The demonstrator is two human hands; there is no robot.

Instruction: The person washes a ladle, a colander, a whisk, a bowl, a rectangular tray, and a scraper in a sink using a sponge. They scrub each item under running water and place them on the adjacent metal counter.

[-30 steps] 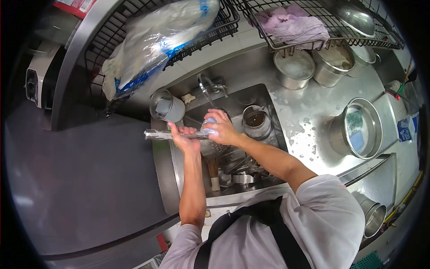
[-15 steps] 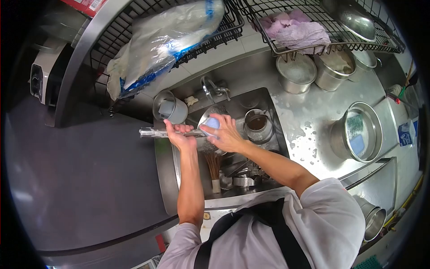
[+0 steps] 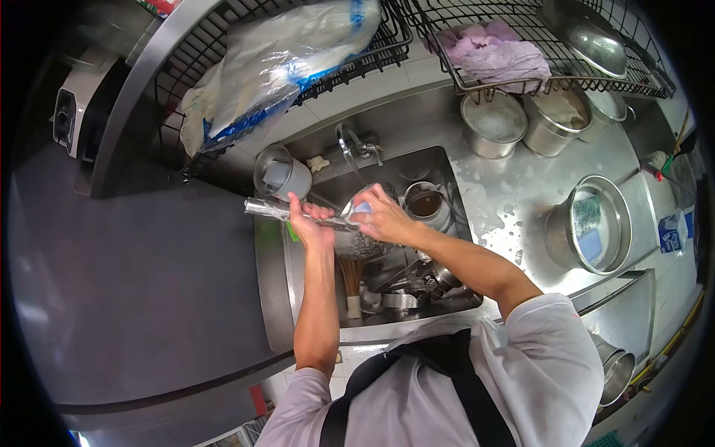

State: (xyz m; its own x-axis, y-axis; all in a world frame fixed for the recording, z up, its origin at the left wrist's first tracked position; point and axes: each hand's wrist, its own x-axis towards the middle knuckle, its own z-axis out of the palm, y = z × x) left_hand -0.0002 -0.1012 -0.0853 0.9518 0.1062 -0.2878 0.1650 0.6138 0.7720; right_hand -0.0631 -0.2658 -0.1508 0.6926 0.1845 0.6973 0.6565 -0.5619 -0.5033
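Over the sink (image 3: 428,160), my left hand (image 3: 311,223) is wrapped round the thick silver handle of a metal utensil (image 3: 264,208). The handle's free end sticks out to the left, and the other end runs toward my right hand, where its shape is partly hidden. My right hand (image 3: 389,222) is closed on a pale blue sponge (image 3: 363,208), pressed against the utensil. Below, a bundle of thin brown sticks like a bamboo brush (image 3: 352,287) stands in the sink beside several metal pieces. A metal pot with brown liquid (image 3: 426,204) sits to the right.
Behind the sink are a faucet (image 3: 357,149) and a grey container (image 3: 287,179). On the right counter stand a steel pot with sponges (image 3: 555,235) and several lidded pots (image 3: 495,130). Wire racks (image 3: 477,74) hang above; a dark surface (image 3: 141,283) lies left.
The handle has tilted, its free end rising a little, and the utensil's far end has dropped toward the sink. My right hand with the sponge has shifted slightly along it.
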